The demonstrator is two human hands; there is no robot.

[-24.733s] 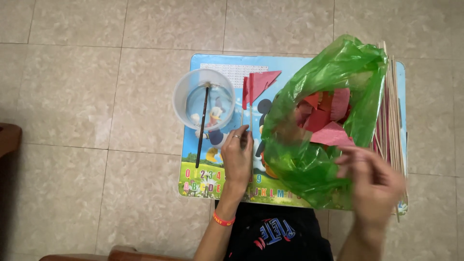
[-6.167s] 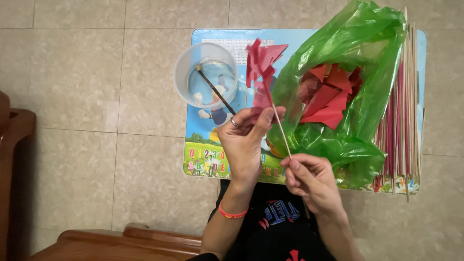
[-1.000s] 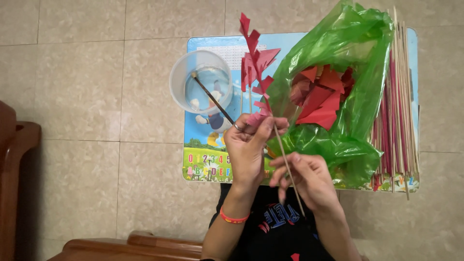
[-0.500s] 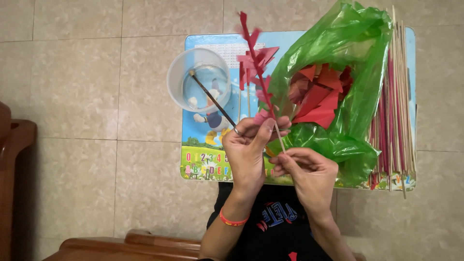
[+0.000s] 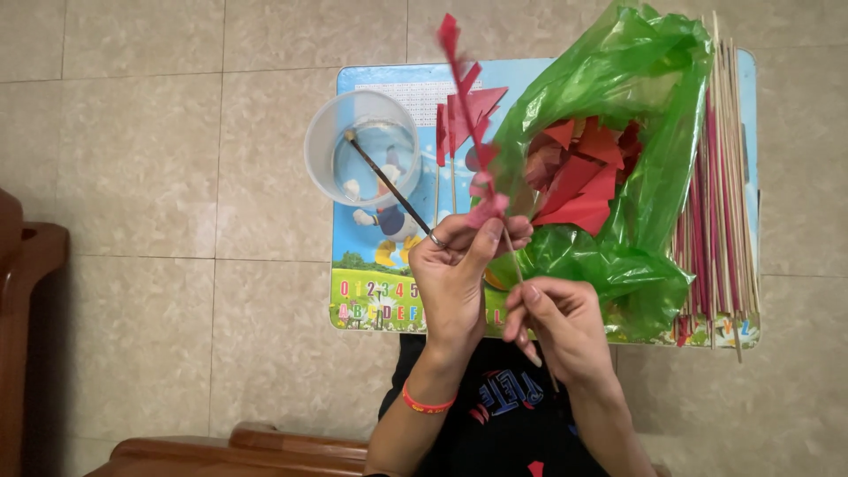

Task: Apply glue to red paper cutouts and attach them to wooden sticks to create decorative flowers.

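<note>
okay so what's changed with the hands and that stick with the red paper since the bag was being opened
Both hands have left the green bag. The left hand now pinches red paper flags onto a thin stick, raised upright over the table; the right hand grips the stick's lower end. The brush in the cup, the bag and the bundle of sticks stayed put.

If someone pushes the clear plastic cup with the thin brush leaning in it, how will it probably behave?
The clear plastic cup looks thin-walled and holds only a little liquid, so it is probably light and slides easily on the small picture-printed table. The thin dark brush leans over its rim, which might help it tip and spill.
</note>
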